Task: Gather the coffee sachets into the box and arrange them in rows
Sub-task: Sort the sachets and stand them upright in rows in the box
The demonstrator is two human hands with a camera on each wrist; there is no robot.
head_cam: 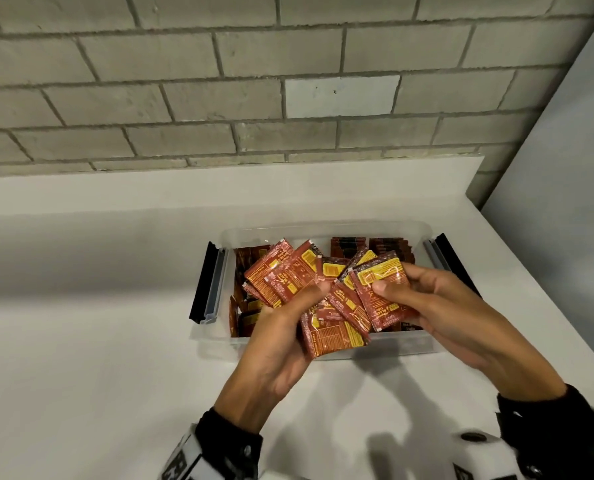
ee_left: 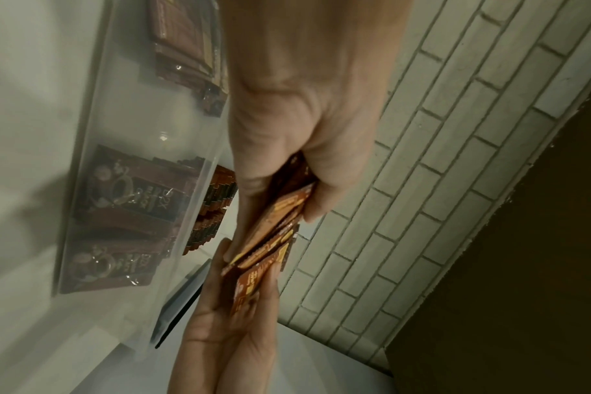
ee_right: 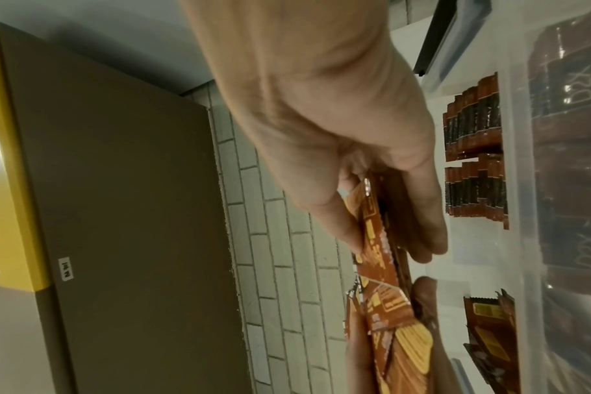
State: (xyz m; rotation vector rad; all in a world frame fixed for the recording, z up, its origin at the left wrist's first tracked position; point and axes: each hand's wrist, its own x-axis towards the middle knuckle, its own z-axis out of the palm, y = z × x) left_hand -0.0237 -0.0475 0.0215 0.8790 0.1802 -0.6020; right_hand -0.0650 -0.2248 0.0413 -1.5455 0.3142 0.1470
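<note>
A clear plastic box (head_cam: 385,344) sits on the white counter and holds rows of red-brown coffee sachets (head_cam: 385,245) standing on edge at its back. Above the box my left hand (head_cam: 288,317) grips a fanned bunch of red-and-yellow sachets (head_cam: 281,275) between thumb and fingers. Beside it my right hand (head_cam: 413,292) pinches a smaller bunch (head_cam: 380,289), thumb on top. The two bunches overlap in the middle. The left wrist view shows the left hand (ee_left: 287,186) clamping sachets (ee_left: 280,213) edge-on. In the right wrist view the right hand (ee_right: 382,213) holds its sachets (ee_right: 378,240).
Black-and-grey latch handles (head_cam: 207,284) stick out at both ends of the box. A grey brick wall (head_cam: 219,81) rises behind the white counter (head_cam: 81,341). The counter ends at the right near a pale wall (head_cam: 565,168). A brown panel (ee_right: 118,186) shows in the right wrist view.
</note>
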